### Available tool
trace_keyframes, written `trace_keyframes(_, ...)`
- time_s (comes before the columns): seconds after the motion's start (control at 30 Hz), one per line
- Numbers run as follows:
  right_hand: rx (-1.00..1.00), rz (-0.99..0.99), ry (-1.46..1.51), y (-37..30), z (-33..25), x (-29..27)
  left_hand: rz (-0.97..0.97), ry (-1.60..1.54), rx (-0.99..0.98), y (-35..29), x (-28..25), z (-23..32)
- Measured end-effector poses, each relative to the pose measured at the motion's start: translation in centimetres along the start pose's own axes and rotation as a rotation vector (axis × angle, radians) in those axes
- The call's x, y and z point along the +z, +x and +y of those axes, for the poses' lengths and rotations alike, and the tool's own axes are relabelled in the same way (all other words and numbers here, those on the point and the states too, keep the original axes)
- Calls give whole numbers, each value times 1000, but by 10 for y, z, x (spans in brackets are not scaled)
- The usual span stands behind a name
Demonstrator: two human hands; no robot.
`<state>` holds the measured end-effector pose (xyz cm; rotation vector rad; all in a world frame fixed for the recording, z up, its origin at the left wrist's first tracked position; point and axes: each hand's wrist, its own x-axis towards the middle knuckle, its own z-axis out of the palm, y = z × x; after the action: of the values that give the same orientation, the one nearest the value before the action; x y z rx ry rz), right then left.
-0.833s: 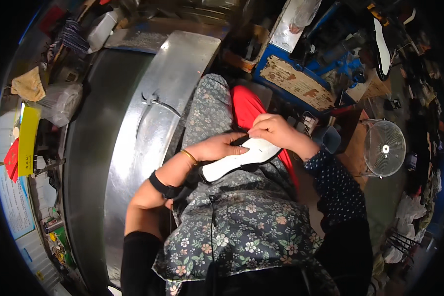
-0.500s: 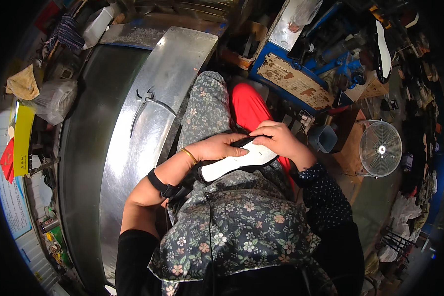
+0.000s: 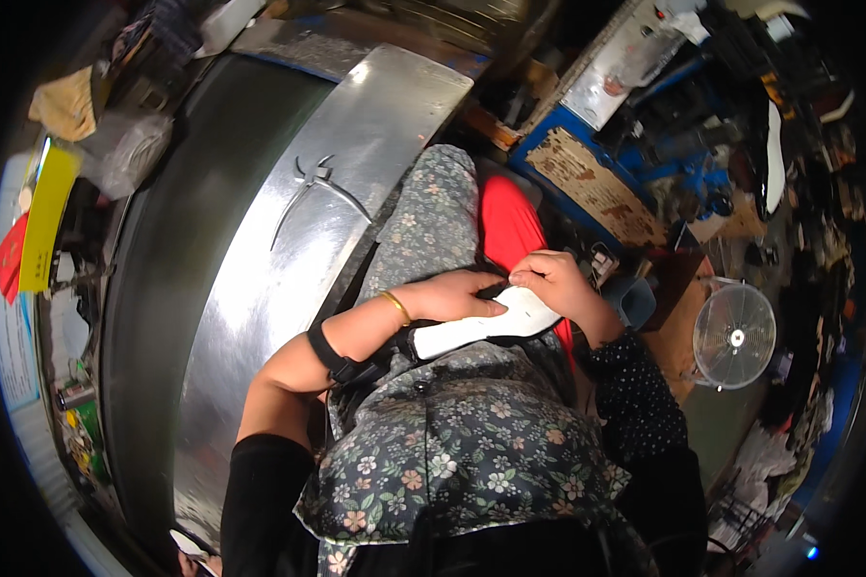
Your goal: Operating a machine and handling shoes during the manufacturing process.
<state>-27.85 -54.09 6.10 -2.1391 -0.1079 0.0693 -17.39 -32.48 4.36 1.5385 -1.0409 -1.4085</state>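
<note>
The left hand and right hand grasp a white sole, fingers pinching its far edge, apparently unfinished; pliers lie untouched left of the fingers

Your view is bright in the middle and dim around it, sinking to black in the corners. Light falls from above onto your left hand and right hand, and the white piece between them nearly washes out. Strong glare streaks the metal table, whose long edges you see bowed by the lens. Your black sleeves sink into shadow. The machinery at the upper right looks smeared, and a small blue light glows at the lower right.
</note>
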Motion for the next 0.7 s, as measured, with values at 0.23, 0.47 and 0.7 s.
trace_keyframes(0.23, -42, -353, -133, 132, -50, 8, 86, 265, 22, 0, 10, -5)
trace_keyframes(0.47, 215, -171, -616, 261, -83, 195, 221, 95, 297, 19, 19, -76)
trace_keyframes(0.7, 39, 43, -531, 251, -86, 268, 241, 339, 212, 11, 26, -88)
